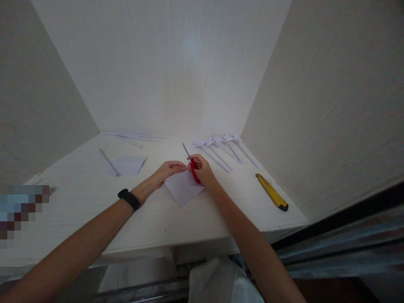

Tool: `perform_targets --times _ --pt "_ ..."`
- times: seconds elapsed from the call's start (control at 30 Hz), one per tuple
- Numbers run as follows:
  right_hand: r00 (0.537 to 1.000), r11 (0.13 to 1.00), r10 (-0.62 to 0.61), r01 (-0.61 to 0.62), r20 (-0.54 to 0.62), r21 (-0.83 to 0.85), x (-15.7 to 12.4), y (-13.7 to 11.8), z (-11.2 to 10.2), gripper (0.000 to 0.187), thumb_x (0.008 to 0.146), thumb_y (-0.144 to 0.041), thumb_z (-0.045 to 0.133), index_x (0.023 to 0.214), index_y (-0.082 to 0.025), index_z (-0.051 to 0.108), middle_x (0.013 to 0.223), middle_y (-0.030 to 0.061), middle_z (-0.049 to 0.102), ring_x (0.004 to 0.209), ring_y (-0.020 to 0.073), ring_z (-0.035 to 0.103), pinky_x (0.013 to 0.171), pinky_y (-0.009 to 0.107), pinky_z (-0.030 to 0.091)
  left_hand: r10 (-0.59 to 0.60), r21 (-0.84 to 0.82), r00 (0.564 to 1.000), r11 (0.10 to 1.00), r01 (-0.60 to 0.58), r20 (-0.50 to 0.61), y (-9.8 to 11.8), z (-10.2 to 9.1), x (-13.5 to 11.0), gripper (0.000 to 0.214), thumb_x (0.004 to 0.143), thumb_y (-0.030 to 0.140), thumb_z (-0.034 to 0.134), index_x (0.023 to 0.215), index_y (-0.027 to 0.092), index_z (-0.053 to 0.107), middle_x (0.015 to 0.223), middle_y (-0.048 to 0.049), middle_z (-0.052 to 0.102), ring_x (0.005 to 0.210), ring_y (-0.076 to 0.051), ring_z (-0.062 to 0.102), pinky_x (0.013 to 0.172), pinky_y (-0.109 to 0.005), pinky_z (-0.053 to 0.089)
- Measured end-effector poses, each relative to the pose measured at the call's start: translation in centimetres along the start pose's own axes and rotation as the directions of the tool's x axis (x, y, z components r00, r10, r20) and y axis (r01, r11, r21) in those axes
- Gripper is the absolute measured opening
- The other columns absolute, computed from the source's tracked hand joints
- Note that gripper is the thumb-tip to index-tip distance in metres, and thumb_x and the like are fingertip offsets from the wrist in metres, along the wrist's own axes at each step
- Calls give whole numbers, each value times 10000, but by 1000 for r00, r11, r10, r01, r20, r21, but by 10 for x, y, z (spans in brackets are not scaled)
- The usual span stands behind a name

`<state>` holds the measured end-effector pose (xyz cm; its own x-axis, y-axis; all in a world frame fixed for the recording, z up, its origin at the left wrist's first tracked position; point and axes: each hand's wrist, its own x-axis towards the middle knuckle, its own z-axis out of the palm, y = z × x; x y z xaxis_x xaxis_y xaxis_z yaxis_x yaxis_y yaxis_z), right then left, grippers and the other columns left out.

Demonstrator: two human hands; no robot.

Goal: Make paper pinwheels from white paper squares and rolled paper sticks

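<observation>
My right hand [203,170] is closed around the red handles of a pair of scissors [190,162], whose blades point up and away to the left. My left hand [168,170] pinches the upper edge of a white folded paper [183,190] lying on the white table [94,198]; a black band sits on that wrist. Both hands meet at the paper's top edge.
A yellow utility knife [272,192] lies to the right near the wall. Several white paper pinwheels on sticks [221,147] lie at the back right. Another folded paper [129,165] with a thin stick [110,162] lies at the left, paper strips [132,136] behind it.
</observation>
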<state>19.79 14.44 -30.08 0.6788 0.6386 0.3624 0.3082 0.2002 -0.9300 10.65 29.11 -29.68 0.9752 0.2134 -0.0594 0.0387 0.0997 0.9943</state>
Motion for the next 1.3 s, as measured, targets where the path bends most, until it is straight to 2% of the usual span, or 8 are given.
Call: perform_targets --times 0.13,0.27,0.43,0.77,0.93,1.3 --pt "999 999 -35 35 3 -31 -2 -5 1 268 666 -185 614 923 -224 551 756 -36 587 703 109 558 671 227 440 26 5 999 1000 -26 -44 1 7 -3 143 584 254 771 691 176 716 658 -45 700 521 -133 588 484 -213 416" --pt "996 994 65 -70 61 82 -6 -14 1 230 705 -261 622 927 -233 572 738 -34 599 651 103 556 608 217 436 83 18 994 996 -82 -73 1 11 -7 112 568 228 766 651 178 710 661 -36 689 561 -130 579 508 -208 404" --pt "976 958 206 -216 69 189 -7 -21 0 233 715 -336 632 914 -228 574 742 -32 630 596 89 543 546 199 417 143 52 988 989 -140 -61 2 14 -11 106 611 267 746 639 176 700 642 -23 647 565 -122 540 497 -202 371" --pt "931 884 334 -364 148 294 -5 -24 -2 266 641 -224 680 894 -200 602 699 -44 621 582 76 537 508 184 388 227 135 973 966 -220 -36 7 16 -19 114 647 267 719 646 171 658 647 -2 616 590 -118 525 558 -226 395" --pt "927 872 336 -372 164 318 -4 -22 -5 298 621 -212 738 897 -195 627 745 -33 635 621 70 564 548 179 415 287 144 958 949 -280 -25 6 14 -18 134 666 264 718 710 169 635 714 10 630 673 -117 558 658 -242 429" --pt "919 887 305 -370 251 276 -8 -29 -7 306 662 -201 725 948 -217 619 774 -39 613 641 74 554 573 188 427 314 225 949 926 -303 -13 7 17 -22 158 710 300 683 697 158 614 695 5 613 654 -116 546 619 -242 412"
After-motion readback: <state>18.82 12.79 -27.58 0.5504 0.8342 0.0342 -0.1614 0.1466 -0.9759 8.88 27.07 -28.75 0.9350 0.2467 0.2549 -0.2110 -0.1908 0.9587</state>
